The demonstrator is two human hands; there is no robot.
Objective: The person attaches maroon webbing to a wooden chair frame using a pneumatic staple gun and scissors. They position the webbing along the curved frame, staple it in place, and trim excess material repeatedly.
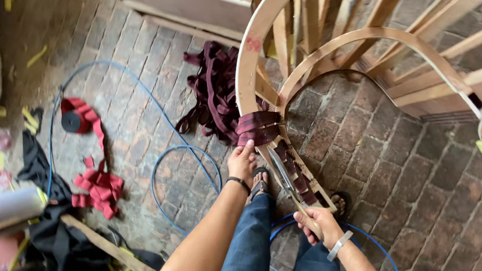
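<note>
- Maroon webbing (257, 128): wrapped over the curved wooden frame (249, 69), with a strip running down along the rail.
- Left hand (241, 162): fingers extended, fingertips pressing the webbing against the frame.
- Right hand (316, 219): closed around the handle of a metal tool (283, 174), blade pointing toward the webbing.
- Brick floor (394, 178): carries a loose maroon webbing pile (210, 94), red strap roll (75, 121), blue hose (161, 164).

Even, soft daylight; faint shadows on brick floor (142, 107). Wide-angle bending at frame edges; slight blur lower left. No glare.
</note>
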